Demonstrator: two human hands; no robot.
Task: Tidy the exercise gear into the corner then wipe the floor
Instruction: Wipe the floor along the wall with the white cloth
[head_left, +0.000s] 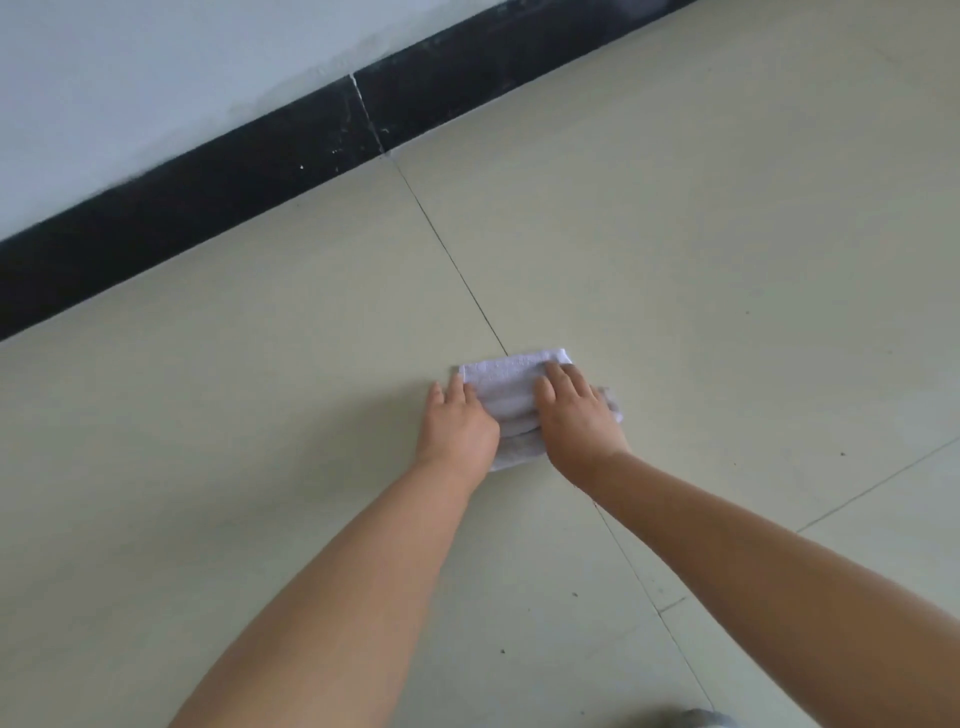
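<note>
Both forearms reach from the lower frame; left hand (460, 423) and right hand (576, 410) press flat, fingers straight, grip released, on a folded white cloth (506, 387) at frame centre. No exercise gear in view, so wiping looks underway; dark specks on the floor (753, 234) at lower right still need doing.

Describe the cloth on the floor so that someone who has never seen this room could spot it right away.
Follow the black skirting board down the dark tile seam across the pale floor. Where that seam meets the person's hands lies a small folded white cloth, pressed flat under the left hand and right hand. It is the only fabric in sight.
</note>
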